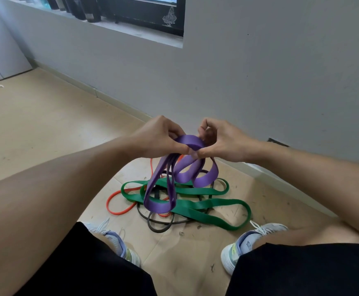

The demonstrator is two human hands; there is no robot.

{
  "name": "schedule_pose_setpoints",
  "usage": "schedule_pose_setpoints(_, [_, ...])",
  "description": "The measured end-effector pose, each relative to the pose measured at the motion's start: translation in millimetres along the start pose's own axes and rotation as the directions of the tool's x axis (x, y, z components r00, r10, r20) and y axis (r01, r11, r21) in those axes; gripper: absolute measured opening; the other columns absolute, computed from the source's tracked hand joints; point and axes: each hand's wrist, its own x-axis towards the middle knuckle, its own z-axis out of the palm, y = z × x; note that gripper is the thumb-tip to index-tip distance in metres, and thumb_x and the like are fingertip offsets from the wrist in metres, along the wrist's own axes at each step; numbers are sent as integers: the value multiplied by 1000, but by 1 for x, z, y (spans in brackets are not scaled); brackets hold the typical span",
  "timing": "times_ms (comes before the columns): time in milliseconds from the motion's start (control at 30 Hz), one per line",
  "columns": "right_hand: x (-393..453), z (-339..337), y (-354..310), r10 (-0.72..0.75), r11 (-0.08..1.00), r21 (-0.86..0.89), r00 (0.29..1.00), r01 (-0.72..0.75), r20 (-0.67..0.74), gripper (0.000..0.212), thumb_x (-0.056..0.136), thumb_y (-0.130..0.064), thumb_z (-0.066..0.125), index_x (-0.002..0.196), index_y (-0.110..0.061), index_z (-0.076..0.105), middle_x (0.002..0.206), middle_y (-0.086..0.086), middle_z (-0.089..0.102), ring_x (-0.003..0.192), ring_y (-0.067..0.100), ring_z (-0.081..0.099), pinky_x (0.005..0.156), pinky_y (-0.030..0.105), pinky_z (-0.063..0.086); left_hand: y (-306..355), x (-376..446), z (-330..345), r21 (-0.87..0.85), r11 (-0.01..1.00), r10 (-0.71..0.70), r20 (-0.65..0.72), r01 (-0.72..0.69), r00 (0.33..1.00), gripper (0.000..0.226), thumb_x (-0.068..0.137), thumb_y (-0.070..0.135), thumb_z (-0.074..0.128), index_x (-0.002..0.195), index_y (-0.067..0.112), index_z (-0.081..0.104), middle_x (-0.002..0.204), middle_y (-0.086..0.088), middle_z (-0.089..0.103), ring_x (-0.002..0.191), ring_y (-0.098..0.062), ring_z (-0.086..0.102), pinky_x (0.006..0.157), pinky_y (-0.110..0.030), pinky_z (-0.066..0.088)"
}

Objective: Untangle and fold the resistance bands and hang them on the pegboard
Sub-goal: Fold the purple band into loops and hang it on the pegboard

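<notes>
A wide purple band (187, 167) hangs in several loops from both my hands, held above the floor. My left hand (159, 137) grips its top fold with curled fingers. Close beside it, my right hand (219, 139) pinches the same fold. Below lies a tangled pile on the floor: a green band (206, 205), an orange band (114, 202) and a thin black band (159, 228). The lowest purple loop hangs down onto the green band. No pegboard is in view.
My two shoes (114, 242) (244, 246) stand either side of the pile. A grey wall (259, 82) rises just behind the bands, with a dark window (148, 11) at the upper left. A white cabinet (1, 60) stands at the far left.
</notes>
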Motion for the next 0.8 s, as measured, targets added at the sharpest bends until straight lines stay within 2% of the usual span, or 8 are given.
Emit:
schedule_pose_setpoints(133, [1,-3,-6,-29,999,-40,999,27,-37,32,77,-4,85,91,-19,60,85,6,70,71,16,63,72,39,55,1,1,-3,-28,999,-21,1,21,1000,34,69,44,86,91,20,79,78,-4,77,77,-28,73,81,-51,59])
schedule_pose_setpoints(200, [0,-7,-8,-14,999,-51,999,12,-33,32,77,-9,87,96,-19,63,93,6,75,74,16,68,71,33,56,1,1,-5,-20,1000,-23,14,24,1000,38,67,47,85,92,21,78,78,-4,77,77,-27,73,81,-51,60])
schedule_pose_setpoints(300, [-2,-12,-10,28,998,-52,1000,-28,0,37,79,-9,88,105,-17,62,97,2,78,80,16,74,73,26,58,1,2,-8,-36,999,-38,-1,38,999,29,76,35,86,96,18,77,80,-3,77,78,-26,74,83,-48,60])
schedule_pose_setpoints(467, [-2,-13,-10,13,997,-74,1000,-15,-23,40,79,-8,87,107,-20,61,98,0,79,87,19,77,81,34,64,1,2,-9,-61,998,-40,-65,36,997,27,76,36,85,96,19,77,83,-3,78,81,-24,75,85,-46,61])
schedule_pose_setpoints(567, [-4,-15,-11,-12,997,-81,997,5,-78,38,73,-15,93,102,-22,71,93,-4,78,86,15,76,82,34,63,3,1,-6,6,1000,-30,-88,30,996,25,77,32,84,96,17,78,78,-2,77,73,-19,74,77,-38,63])
schedule_pose_setpoints(633, [-6,-15,-10,-40,997,-66,994,33,-102,32,72,-14,93,98,-22,75,91,-1,79,84,18,76,85,38,63,4,-1,-5,30,999,-35,-83,37,996,22,77,32,84,93,17,80,73,0,76,65,-13,71,68,-29,61])
schedule_pose_setpoints(733, [-5,-12,-8,-105,993,-60,987,99,-118,29,74,-12,93,91,-26,73,94,7,79,90,27,75,90,46,61,4,-2,-4,25,999,-43,-51,45,998,20,75,35,85,89,20,81,71,0,76,68,-19,72,69,-37,58])
schedule_pose_setpoints(800, [-4,-12,-8,-109,993,-47,988,104,-110,31,73,-10,92,91,-24,70,98,12,78,92,28,75,92,49,60,5,-3,-4,-4,999,-42,-43,42,998,20,76,34,85,90,20,81,72,0,77,68,-18,71,68,-36,57])
